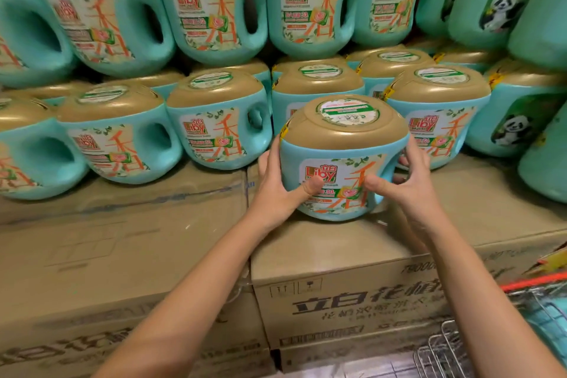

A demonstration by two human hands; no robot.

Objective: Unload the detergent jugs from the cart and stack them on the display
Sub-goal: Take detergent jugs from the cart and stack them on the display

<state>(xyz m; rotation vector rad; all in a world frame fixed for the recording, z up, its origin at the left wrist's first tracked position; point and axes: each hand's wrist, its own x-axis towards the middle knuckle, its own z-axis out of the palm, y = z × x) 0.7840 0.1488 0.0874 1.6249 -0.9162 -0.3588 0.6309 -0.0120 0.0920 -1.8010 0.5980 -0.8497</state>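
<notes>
A left hand (276, 182) grips the left side of a teal detergent jug (343, 144), fingers curled behind, thumb on its label. The jug stands upright on a cardboard box (322, 250), gold cap up, label facing the viewer. A right hand (409, 179) curls spread fingers round its right-side handle.

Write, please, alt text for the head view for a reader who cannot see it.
The left hand and right hand grip a teal Liby detergent jug with a gold cap that stands on a cardboard carton, before two stacked rows of matching jugs. Panda-label jugs sit at right; a wire cart shows bottom right.
</notes>
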